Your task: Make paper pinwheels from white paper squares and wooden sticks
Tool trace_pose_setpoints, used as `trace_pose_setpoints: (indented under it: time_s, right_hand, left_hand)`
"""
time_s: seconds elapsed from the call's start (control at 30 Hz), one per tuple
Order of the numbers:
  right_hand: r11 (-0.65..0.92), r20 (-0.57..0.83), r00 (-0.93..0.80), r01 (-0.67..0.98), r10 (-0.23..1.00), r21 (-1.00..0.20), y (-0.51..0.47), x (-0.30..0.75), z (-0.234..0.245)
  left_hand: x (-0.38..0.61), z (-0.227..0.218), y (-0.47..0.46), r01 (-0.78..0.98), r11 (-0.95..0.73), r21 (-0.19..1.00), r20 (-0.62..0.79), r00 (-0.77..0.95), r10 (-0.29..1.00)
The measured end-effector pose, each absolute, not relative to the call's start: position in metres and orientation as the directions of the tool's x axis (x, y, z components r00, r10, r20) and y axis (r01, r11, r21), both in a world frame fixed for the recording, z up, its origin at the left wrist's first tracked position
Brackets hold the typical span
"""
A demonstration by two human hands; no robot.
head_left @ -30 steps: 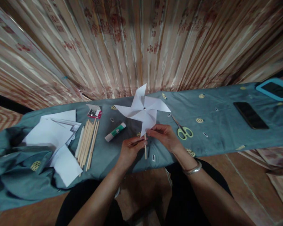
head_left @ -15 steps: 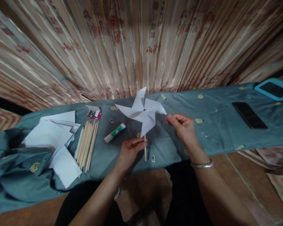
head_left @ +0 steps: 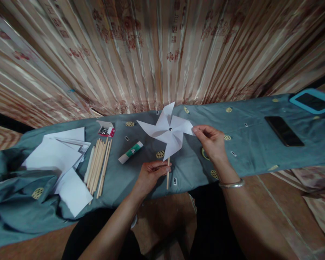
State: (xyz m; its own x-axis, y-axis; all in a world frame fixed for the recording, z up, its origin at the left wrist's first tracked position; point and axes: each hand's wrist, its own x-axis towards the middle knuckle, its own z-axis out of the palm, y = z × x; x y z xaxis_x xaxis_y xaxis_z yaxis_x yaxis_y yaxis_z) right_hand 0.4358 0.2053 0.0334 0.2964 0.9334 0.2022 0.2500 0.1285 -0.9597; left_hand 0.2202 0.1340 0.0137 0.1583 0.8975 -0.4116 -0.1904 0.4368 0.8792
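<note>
A white paper pinwheel (head_left: 162,134) with a shiny pin at its centre is mounted on a thin wooden stick (head_left: 168,178). My left hand (head_left: 150,176) pinches that stick just below the blades. At the pinwheel's right side, my right hand (head_left: 211,140), with a silver bangle on the wrist, pinches the tip of one blade between thumb and fingers. Left of the pinwheel lies a green and white glue stick (head_left: 131,152).
Several wooden sticks (head_left: 97,166) lie beside stacked white paper (head_left: 56,155). Behind the sticks stands an open small box of pins (head_left: 106,130). To the right are a black phone (head_left: 284,130) and a blue-framed tablet (head_left: 312,101). A patterned curtain (head_left: 151,54) hangs behind the green cloth.
The pinwheel has shifted slightly right and toward me. My right hand's fingertips now overlap the right blade's tip more. My left hand still grips the stick.
</note>
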Motion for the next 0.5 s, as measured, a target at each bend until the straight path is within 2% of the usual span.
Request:
trace_pose_setpoints:
  time_s: [0.5]
  right_hand:
    - [0.101,0.145,0.301,0.156,0.943,-0.983,0.2046,0.4318,0.0328]
  left_hand:
    - [0.2177,0.0115,0.1346,-0.165,0.408,0.898,-0.388,0.141,0.911]
